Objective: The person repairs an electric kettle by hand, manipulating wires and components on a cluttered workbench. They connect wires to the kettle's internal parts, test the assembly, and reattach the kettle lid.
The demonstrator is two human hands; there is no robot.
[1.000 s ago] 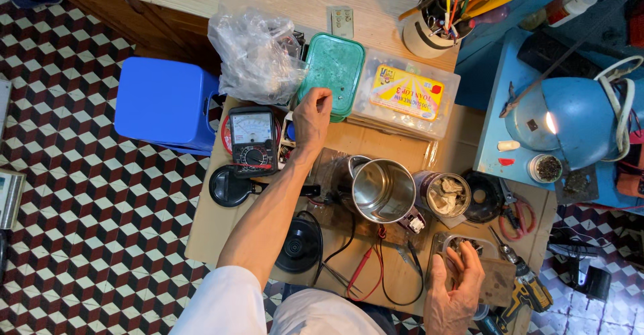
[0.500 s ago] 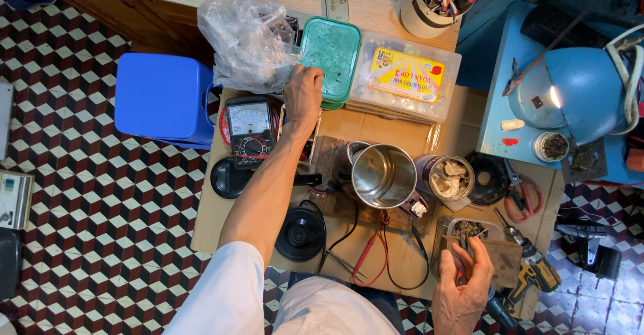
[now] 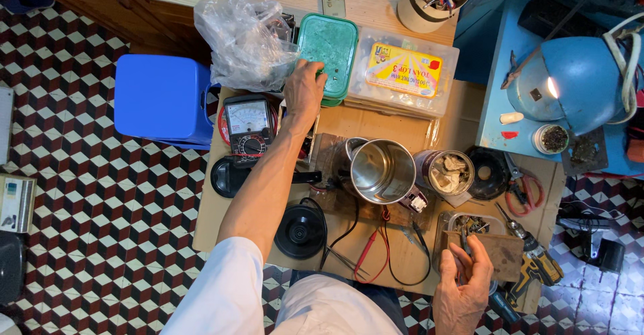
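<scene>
My left hand (image 3: 305, 93) reaches forward and rests on the near edge of a green-lidded plastic box (image 3: 327, 48), fingers spread on its lid. Beside my forearm lies an analog multimeter (image 3: 248, 124) with red and black leads (image 3: 376, 248). My right hand (image 3: 464, 283) is near my body, pinching a thin metal tool, tweezers by the look, over a small container of parts (image 3: 469, 224) and a brown block (image 3: 500, 254). A shiny steel kettle pot (image 3: 382, 171) stands open in the middle of the low wooden table (image 3: 396, 124).
A crumpled clear plastic bag (image 3: 245, 36) lies left of the green box, a clear box with a yellow label (image 3: 402, 72) right of it. A blue stool (image 3: 161, 100), a blue lamp (image 3: 577, 83), a tool cup (image 3: 426, 3), a cordless drill (image 3: 533, 261), pliers (image 3: 523, 191), black lids (image 3: 302, 231).
My left hand has moved forward from the multimeter area up onto the green box. My right hand stays near the parts container with the thin tool.
</scene>
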